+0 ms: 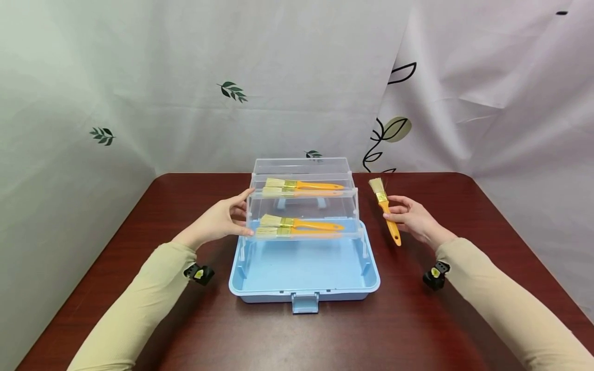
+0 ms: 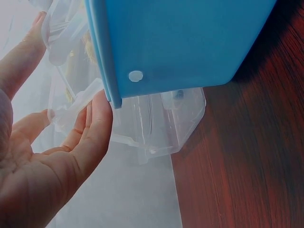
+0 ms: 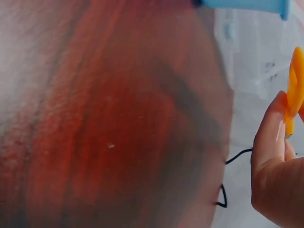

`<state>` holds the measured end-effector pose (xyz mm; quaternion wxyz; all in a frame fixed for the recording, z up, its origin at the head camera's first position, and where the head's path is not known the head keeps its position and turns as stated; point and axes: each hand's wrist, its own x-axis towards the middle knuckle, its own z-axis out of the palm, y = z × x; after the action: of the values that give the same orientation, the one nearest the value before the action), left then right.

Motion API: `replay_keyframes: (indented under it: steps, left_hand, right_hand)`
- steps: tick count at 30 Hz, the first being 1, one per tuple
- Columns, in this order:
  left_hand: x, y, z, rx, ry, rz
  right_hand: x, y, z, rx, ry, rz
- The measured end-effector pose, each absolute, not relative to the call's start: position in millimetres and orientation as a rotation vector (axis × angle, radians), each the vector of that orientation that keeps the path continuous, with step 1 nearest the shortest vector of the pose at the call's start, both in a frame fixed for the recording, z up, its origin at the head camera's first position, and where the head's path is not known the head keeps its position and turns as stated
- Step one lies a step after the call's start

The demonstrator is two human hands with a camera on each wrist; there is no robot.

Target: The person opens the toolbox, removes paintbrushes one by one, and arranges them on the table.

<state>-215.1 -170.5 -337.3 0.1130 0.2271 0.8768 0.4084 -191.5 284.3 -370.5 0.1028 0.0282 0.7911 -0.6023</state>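
Note:
My right hand (image 1: 413, 219) holds a paintbrush (image 1: 393, 229) by its orange handle, bristles pointing away, right of a light-blue box (image 1: 303, 296). In the right wrist view, the handle (image 3: 295, 90) shows between thumb and fingers. My left hand (image 1: 220, 219) touches the left ends of the box's clear raised trays, its thumb and fingers spread. The left wrist view shows those fingers (image 2: 97, 126) at the clear hinge arms, next to the blue wall. Orange-handled brushes (image 1: 320, 185) lie in the upper tray, and more brushes (image 1: 317, 225) in the lower one.
The box stands open on a dark red-brown table (image 1: 185, 314), its clear lid (image 1: 301, 166) raised behind the trays. A latch (image 1: 305, 304) hangs at its front. A pale curtain with leaf prints (image 1: 306, 77) surrounds the table's back and sides.

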Motion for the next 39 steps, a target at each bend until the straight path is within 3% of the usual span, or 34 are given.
replay_keyframes:
  steps: [23,39]
  left_hand:
    - [-213.4,-170.1,-338.7,0.674,2.573,1.198]
    - [-214.3,-170.8,-336.7,0.678,2.576,1.196]
  right_hand:
    - [-198.6,275.4,-392.5,0.24,2.561,-1.369]
    - [-199.2,269.3,-391.1,0.12,2.729,-1.177]
